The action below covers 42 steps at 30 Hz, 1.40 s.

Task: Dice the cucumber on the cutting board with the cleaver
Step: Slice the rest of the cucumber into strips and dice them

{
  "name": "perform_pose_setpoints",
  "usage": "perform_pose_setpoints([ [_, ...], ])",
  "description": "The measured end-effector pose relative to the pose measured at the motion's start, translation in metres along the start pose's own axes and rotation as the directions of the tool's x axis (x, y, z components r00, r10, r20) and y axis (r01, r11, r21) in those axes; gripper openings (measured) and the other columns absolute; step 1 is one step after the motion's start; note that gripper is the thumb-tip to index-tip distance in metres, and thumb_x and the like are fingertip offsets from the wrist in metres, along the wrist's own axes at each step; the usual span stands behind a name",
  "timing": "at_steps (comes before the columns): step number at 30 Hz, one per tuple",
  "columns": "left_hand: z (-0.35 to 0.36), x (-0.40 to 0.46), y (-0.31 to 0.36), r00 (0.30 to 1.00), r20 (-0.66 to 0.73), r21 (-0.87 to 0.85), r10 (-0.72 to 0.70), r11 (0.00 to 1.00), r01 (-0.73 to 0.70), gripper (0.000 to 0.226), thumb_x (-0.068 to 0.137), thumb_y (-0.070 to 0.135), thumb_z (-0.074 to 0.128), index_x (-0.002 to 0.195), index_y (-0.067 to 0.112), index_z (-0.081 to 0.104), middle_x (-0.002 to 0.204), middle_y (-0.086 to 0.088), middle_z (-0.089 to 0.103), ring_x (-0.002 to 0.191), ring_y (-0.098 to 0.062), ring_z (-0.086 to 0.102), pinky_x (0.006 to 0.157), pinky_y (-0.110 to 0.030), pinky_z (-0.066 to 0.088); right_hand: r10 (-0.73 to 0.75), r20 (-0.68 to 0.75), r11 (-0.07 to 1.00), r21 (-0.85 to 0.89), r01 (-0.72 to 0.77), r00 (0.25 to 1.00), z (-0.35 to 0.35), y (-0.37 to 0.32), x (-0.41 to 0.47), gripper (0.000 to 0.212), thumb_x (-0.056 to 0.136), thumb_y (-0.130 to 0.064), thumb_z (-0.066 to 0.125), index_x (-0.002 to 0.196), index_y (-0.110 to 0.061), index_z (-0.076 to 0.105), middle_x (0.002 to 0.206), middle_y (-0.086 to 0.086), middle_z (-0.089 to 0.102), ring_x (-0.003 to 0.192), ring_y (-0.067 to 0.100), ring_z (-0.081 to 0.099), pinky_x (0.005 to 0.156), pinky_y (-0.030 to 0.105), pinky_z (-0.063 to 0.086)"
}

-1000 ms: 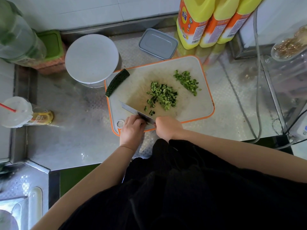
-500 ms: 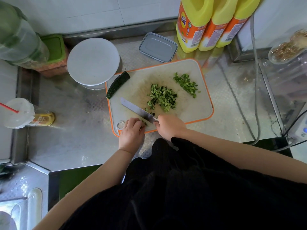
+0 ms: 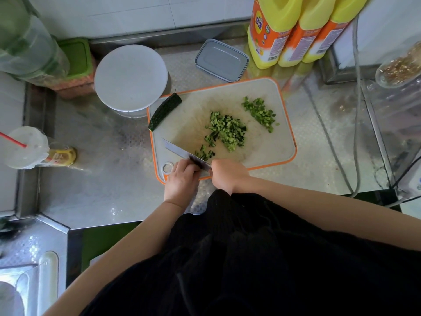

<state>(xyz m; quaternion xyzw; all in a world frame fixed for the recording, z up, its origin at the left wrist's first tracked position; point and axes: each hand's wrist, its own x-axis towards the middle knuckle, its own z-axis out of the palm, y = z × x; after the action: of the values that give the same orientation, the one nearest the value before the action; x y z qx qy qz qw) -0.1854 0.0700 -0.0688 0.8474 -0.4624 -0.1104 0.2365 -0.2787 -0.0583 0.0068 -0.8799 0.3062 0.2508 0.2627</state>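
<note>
A white cutting board [image 3: 268,153] with an orange rim lies on the steel counter. My right hand [image 3: 229,175] grips the handle of the cleaver [image 3: 180,150] at the board's near edge, its blade pointing left and away. My left hand [image 3: 182,180] sits right beside the blade, fingers curled over a dark cucumber strip [image 3: 196,162]. Freshly cut bits [image 3: 204,153] lie just beyond the blade. A larger pile of diced cucumber [image 3: 229,131] is mid-board, and a smaller pile [image 3: 259,113] is farther right. An uncut cucumber piece [image 3: 165,112] rests on the board's far left corner.
A round white lid [image 3: 131,76] on a container stands left of the board. A grey lidded box [image 3: 222,60] and three yellow bottles [image 3: 300,30] stand behind it. A cup with a red straw [image 3: 25,147] is far left; cables [image 3: 355,133] run at the right.
The cleaver lifted and came down again at the same spot by my left fingers. A few more cut bits lie beyond the blade. Both hands stayed at the board's near edge.
</note>
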Motion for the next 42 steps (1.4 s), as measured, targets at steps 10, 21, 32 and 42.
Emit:
perform_pose_setpoints([
  [10, -0.003, 0.001, 0.002, 0.999, -0.007, 0.008, 0.032, 0.999, -0.032, 0.026, 0.088, 0.024, 0.049, 0.084, 0.006, 0.067, 0.092, -0.011, 0.059, 0.08, -0.034, 0.058, 0.056, -0.041, 0.05, 0.093, -0.015, 0.98, 0.176, -0.089, 0.996, -0.009, 0.025, 0.008, 0.029, 0.098, -0.033, 0.045, 0.102, -0.007, 0.057, 0.098, 0.013, 0.061, 0.091, 0.031, 0.058, 0.069, 0.034, 0.041],
  [21, -0.011, -0.008, 0.011, 0.977, 0.04, 0.058, -0.209, 0.977, 0.206, 0.043, 0.085, 0.036, 0.063, 0.116, 0.008, 0.055, 0.111, -0.009, 0.054, 0.107, -0.03, 0.052, 0.085, -0.043, 0.05, 0.05, -0.084, 0.999, -0.01, -0.051, 0.995, -0.007, 0.02, 0.0, 0.017, 0.099, -0.018, 0.044, 0.104, -0.009, 0.058, 0.079, 0.002, 0.052, 0.075, 0.025, 0.054, 0.06, 0.032, 0.04],
  [32, -0.02, 0.008, 0.027, 0.884, 0.158, 0.012, -0.44, 0.896, 0.444, 0.02, 0.094, 0.025, 0.056, 0.11, 0.015, 0.064, 0.107, -0.004, 0.058, 0.101, -0.021, 0.049, 0.073, -0.034, 0.043, 0.041, -0.042, 0.993, 0.114, -0.035, 0.998, -0.018, 0.021, 0.013, 0.029, 0.101, -0.03, 0.042, 0.103, -0.006, 0.057, 0.082, 0.005, 0.051, 0.08, 0.029, 0.055, 0.064, 0.033, 0.038],
  [42, -0.01, 0.04, 0.038, 0.893, 0.203, -0.003, -0.402, 0.912, 0.411, 0.021, 0.093, 0.03, 0.058, 0.106, 0.015, 0.065, 0.104, -0.005, 0.059, 0.096, -0.025, 0.057, 0.075, -0.036, 0.046, 0.063, -0.135, 0.993, 0.104, -0.049, 0.989, -0.018, 0.031, 0.011, 0.029, 0.099, -0.031, 0.044, 0.1, -0.007, 0.06, 0.085, 0.009, 0.06, 0.087, 0.032, 0.061, 0.066, 0.034, 0.044],
])
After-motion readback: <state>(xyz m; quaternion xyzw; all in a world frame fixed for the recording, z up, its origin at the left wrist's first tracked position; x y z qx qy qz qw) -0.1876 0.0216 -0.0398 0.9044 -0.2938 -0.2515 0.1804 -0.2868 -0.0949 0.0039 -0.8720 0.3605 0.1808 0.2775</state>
